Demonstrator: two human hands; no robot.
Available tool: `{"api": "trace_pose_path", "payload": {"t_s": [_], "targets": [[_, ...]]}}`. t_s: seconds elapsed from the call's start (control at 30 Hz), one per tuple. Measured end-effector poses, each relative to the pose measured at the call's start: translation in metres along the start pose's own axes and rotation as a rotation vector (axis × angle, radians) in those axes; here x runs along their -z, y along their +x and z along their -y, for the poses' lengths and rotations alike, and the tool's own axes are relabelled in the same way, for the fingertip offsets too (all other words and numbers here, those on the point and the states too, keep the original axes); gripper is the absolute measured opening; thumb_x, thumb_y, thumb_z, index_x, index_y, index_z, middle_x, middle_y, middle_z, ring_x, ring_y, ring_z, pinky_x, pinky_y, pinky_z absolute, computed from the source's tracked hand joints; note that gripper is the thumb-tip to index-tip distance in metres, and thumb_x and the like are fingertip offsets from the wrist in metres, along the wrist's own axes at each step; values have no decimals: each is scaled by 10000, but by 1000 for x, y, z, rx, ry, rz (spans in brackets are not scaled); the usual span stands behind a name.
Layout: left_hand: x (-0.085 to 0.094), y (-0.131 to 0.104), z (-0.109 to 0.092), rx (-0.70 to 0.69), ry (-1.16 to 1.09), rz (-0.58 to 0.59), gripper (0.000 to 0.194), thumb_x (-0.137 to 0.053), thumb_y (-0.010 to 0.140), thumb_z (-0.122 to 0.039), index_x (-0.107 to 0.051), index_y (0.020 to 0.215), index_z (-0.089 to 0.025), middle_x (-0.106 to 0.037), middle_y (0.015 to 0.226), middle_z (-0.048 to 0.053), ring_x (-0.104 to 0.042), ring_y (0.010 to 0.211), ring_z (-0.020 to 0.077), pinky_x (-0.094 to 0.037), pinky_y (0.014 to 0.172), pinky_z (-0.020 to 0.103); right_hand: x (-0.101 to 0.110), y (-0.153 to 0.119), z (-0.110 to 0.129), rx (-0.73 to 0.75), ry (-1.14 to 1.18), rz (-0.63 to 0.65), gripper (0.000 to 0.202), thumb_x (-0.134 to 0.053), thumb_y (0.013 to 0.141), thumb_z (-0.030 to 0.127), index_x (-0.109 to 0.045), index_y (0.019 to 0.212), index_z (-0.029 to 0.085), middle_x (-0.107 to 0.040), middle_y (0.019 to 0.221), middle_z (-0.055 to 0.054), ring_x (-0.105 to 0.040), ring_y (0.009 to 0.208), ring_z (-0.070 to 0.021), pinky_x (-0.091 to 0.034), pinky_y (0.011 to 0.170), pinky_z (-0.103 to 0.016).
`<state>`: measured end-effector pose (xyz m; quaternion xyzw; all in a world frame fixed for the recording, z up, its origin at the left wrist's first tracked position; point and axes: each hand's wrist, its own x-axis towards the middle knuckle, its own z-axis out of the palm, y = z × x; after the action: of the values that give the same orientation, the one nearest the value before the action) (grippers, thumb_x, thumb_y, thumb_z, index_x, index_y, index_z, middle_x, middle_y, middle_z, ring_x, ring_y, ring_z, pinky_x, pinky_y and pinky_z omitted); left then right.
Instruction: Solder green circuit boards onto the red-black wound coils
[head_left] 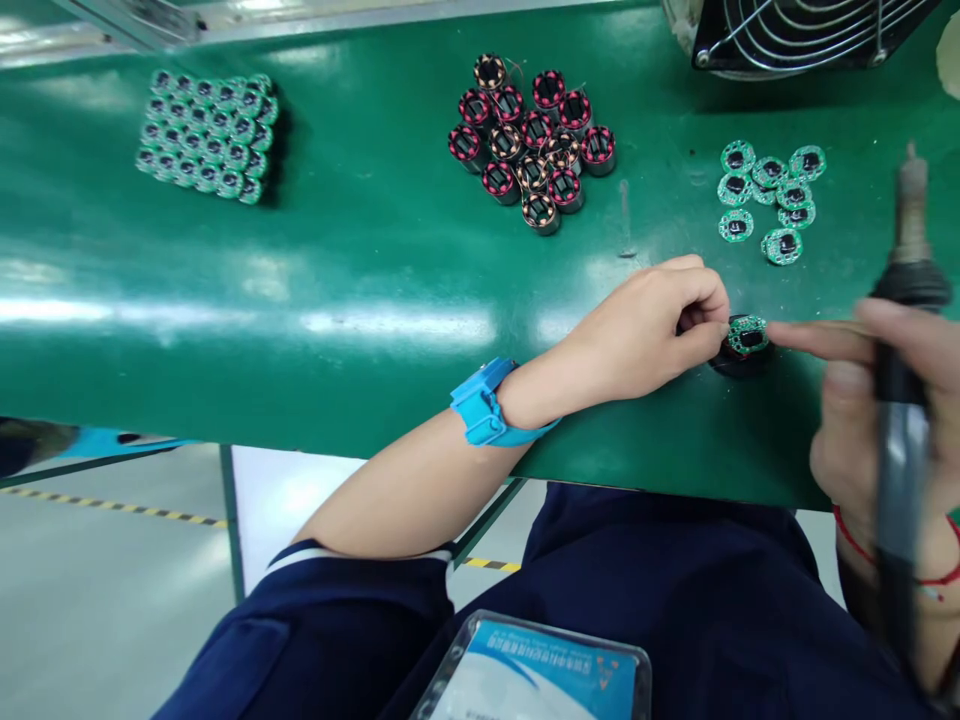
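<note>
A small round green circuit board (748, 335) sits on a dark round base (739, 364) near the front of the bench. At its left edge, my left hand (679, 315) is closed in a pinch, fingertips at the board's rim; whether a wire is between them is too small to make out. My right hand (874, 390) grips a soldering iron (900, 400), its metal tip pointing up and away from the board. The right index finger stretches out to the board's right edge. The iron is blurred.
Loose round circuit boards (781, 245) lie beyond my hands. Copper-wound motor stators (540, 212) cluster at the middle back. Stacked boards (206, 135) stand at the left. A fan (795, 35) with a wire guard is at the back right. The green bench (337, 250) ends before my lap.
</note>
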<state>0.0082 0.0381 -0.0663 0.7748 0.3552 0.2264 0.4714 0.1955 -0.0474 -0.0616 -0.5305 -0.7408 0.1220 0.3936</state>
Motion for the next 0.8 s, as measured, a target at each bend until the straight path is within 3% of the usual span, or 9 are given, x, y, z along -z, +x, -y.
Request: {"api": "trace_pose_path", "payload": {"t_s": [0.07,0.13,0.2,0.33,0.43,0.6,0.8], "targets": [[0,0,0,-8,-5,2,154,-520,806,-20,-551,731,-151,-540,761,-2,-490,690,91,-434,670,256,-5,6,-2,46,-40,102,560,-621,827,135,-488,1356,264,-667,1155,-49,-634,1040,-258,-517,869,-409],[0,0,0,-23,2,-8,158,-519,806,-15,-542,725,-148,-530,747,-6,-487,697,92,-428,678,256,-8,8,-7,51,-89,238,559,-604,848,170,-453,1379,259,-613,1253,-76,-591,1109,-279,-500,867,-427],[0,-1,-1,-27,7,-20,147,-519,819,-28,-542,735,-147,-526,747,-4,-489,709,95,-422,684,258,-10,8,-11,36,-101,294,564,-566,875,175,-406,1405,281,-598,1266,-72,-591,1090,-262,-502,835,-408],[5,-7,-2,11,49,43,37,-569,851,-143,-571,815,-150,-538,821,14,-490,730,111,-410,670,274,-11,6,-14,44,-115,260,588,-569,882,178,-357,1418,298,-633,1177,-41,-610,969,-212,-500,771,-348],[9,-10,-2,4,119,155,125,-617,848,-248,-597,924,-151,-549,926,41,-509,831,146,-417,724,299,-12,8,-12,22,-175,223,518,-608,874,251,-422,1357,266,-656,1069,-52,-599,886,-223,-479,718,-350],[7,-9,-3,-18,103,122,30,-565,839,-117,-573,856,-140,-534,883,28,-496,812,130,-407,721,279,-14,8,-10,15,-180,192,555,-632,863,288,-402,1368,263,-655,1049,-54,-584,860,-227,-479,746,-371],[2,-6,-5,-50,-68,61,111,-545,814,-19,-548,787,-127,-501,793,-4,-474,717,75,-407,665,212,-11,6,-7,-10,-174,181,550,-622,878,275,-395,1379,290,-660,1114,-54,-610,918,-237,-485,766,-384]]}}
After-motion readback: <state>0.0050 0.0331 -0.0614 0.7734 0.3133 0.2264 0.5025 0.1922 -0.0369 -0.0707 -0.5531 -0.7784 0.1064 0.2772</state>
